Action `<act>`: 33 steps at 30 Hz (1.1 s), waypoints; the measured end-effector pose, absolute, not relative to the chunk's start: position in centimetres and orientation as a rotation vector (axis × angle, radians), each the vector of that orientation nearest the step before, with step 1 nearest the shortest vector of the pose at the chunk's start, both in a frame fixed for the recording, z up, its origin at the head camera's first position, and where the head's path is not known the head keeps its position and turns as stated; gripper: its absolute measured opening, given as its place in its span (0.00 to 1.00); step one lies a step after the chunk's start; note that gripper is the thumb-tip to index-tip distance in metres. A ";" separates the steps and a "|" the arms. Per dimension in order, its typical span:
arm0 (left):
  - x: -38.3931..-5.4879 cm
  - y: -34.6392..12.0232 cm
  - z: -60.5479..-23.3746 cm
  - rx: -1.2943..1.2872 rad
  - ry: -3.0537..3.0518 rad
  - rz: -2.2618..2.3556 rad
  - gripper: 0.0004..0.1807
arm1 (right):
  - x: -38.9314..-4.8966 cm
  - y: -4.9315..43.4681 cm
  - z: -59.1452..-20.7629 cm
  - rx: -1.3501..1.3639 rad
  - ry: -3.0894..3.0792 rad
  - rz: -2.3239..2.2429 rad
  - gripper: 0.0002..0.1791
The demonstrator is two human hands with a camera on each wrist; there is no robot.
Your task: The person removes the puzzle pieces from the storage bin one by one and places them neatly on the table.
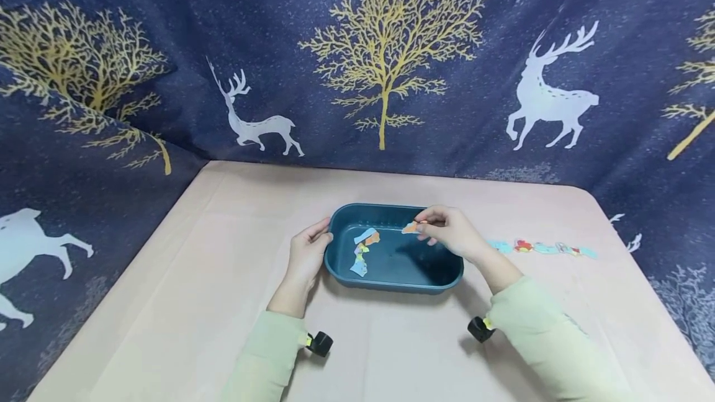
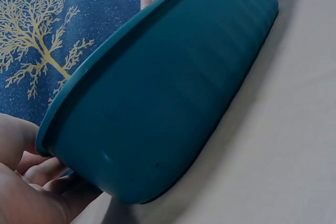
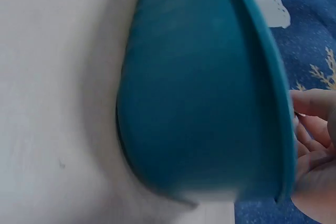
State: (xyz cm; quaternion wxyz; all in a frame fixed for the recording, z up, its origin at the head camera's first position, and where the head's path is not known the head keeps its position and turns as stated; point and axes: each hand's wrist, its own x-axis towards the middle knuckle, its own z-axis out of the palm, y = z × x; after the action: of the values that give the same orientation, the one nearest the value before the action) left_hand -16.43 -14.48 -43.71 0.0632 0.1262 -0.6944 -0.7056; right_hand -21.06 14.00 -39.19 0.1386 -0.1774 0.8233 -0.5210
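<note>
A dark teal plastic basin (image 1: 391,265) sits on the table in the head view. My left hand (image 1: 305,258) grips its left end, with the thumb at the rim and fingers against the outer wall in the left wrist view. Over the basin's right part, my right hand (image 1: 454,233) pinches a small orange and pale-blue paper cutout (image 1: 410,227) between thumb and fingers. Several colourful paper cutouts (image 1: 359,267) lie on the basin floor at the left. In the right wrist view the basin wall (image 3: 199,87) hides what the right hand holds.
To the right of the basin, a row of light-blue and red paper cutouts (image 1: 544,248) lies on the beige tabletop (image 1: 184,303). A dark blue cloth (image 1: 346,141) with deer and trees hangs behind and at the sides. Each sleeve carries a small black wrist camera (image 1: 320,344).
</note>
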 end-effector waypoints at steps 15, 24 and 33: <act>-15.2 -13.7 -43.9 0.524 -2.044 -2.141 0.22 | -17.7 20.1 -39.1 -0.206 2.291 -1.776 0.28; -15.2 -13.4 -43.6 0.566 -1.992 -2.171 0.23 | -16.5 23.5 -40.0 -0.120 2.261 -1.892 0.25; -15.9 -13.1 -43.1 0.572 -1.960 -2.173 0.23 | -16.4 26.5 -40.3 -0.040 2.260 -1.908 0.18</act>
State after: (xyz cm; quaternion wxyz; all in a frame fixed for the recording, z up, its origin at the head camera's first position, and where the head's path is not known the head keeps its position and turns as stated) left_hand -15.87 -13.14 -43.05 0.0799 0.1913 -0.6552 -0.7264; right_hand -16.40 26.52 -40.34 0.0920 -0.0136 0.7608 -0.6423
